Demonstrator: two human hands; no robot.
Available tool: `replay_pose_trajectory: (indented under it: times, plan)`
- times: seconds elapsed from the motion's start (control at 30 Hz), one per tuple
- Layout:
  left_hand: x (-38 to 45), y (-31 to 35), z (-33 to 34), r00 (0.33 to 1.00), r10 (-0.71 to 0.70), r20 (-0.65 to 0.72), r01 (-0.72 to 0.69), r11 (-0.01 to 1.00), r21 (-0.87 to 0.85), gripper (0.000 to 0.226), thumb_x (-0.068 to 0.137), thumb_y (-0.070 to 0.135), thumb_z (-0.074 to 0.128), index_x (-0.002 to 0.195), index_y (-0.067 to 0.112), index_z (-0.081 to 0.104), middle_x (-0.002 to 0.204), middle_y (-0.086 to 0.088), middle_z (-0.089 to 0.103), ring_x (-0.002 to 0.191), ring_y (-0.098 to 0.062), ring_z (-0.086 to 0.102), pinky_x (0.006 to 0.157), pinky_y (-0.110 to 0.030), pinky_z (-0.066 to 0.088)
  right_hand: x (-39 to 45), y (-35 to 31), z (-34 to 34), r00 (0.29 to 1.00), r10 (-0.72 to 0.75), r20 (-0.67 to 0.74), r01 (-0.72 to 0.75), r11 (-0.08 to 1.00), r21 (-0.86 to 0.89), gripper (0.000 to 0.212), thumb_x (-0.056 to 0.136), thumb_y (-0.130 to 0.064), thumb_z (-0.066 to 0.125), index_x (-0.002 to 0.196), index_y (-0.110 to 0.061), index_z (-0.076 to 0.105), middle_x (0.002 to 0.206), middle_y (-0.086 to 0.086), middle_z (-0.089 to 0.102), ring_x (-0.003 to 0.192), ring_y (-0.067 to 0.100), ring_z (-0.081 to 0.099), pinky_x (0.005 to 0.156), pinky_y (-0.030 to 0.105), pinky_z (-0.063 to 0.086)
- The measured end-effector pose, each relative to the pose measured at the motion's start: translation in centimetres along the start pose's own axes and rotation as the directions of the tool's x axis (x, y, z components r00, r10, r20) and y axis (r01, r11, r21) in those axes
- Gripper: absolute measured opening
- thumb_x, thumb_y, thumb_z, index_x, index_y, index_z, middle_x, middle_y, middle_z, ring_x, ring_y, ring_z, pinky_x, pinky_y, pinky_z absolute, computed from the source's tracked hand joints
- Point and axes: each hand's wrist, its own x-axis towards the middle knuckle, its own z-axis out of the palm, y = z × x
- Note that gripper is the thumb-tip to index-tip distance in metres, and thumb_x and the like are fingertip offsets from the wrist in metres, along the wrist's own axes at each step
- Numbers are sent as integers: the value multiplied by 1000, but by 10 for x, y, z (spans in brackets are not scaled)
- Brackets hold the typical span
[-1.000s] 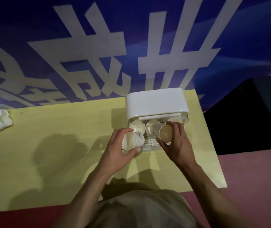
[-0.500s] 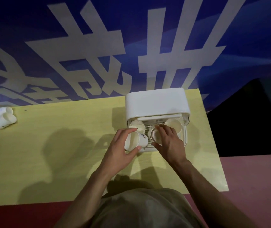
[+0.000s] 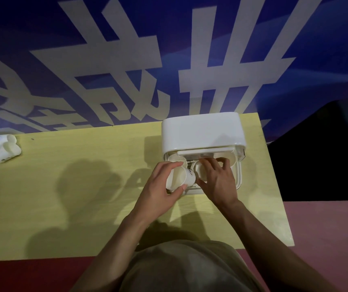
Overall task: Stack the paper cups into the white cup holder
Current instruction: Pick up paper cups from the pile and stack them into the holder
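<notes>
Right hand (image 3: 217,182) pushed cup deeper into white holder (image 3: 202,133), fingers spread flat; left hand (image 3: 160,186) grips smooth paper cup (image 3: 179,179) (round, tilted).

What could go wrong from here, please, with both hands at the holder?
The left hand holds its cup tilted on its side, so it may jam against the cups already in the holder. The right hand crowds the same opening and might knock them askew.

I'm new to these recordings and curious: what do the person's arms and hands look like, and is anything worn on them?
Both arms are bare to past the elbow. The left hand and right hand show no gloves, rings or watch. A grey-beige shirt covers the torso.
</notes>
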Motion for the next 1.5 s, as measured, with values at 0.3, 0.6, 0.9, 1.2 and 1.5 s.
replay_pose_trajectory:
  times: [0.3, 0.6, 0.9, 1.2, 1.5]
  plan:
    - [8, 7, 12, 997, 65, 32, -65, 998, 9, 54, 90, 25, 77, 139, 30, 55, 136, 14, 48, 130, -3, 50, 104, -16, 40, -17, 3, 0, 998, 45, 48, -48, 998, 51, 77, 80, -44, 82, 145, -16, 51, 133, -3, 64, 126, 34, 47, 91, 45, 49]
    - [20, 9, 27, 991, 107, 80, -110, 993, 42, 57, 90, 25, 76, 143, 32, 54, 136, 15, 45, 131, -4, 47, 106, -16, 39, -19, 10, -2, 997, 26, 67, -31, 996, 80, 86, 78, -52, 82, 147, -14, 47, 145, -1, 56, 133, 36, 42, 88, 51, 47]
    - [28, 7, 48, 984, 164, 74, -172, 977, 127, 53, 92, 24, 76, 140, 30, 56, 144, 12, 44, 137, -4, 42, 110, -14, 35, -43, 25, -12, 999, 48, 17, -50, 983, 178, 81, 89, -48, 75, 154, -15, 40, 150, -3, 50, 136, 32, 38, 92, 49, 44]
    - [25, 2, 61, 983, 172, 65, -182, 955, 233, 52, 90, 24, 77, 139, 30, 57, 142, 11, 44, 134, -8, 44, 105, -8, 34, -53, 29, -15, 998, 58, 17, -60, 974, 220, 78, 90, -46, 75, 154, -15, 41, 150, -2, 49, 134, 28, 41, 92, 45, 45]
    - [41, -2, 80, 985, -23, 170, -59, 884, 463, 69, 95, 38, 70, 155, 38, 36, 161, 14, 29, 138, -14, 47, 90, -41, 58, -56, 37, -24, 997, 79, 7, -79, 969, 234, 74, 92, -45, 74, 152, -16, 43, 146, -1, 49, 129, 26, 42, 90, 41, 44]
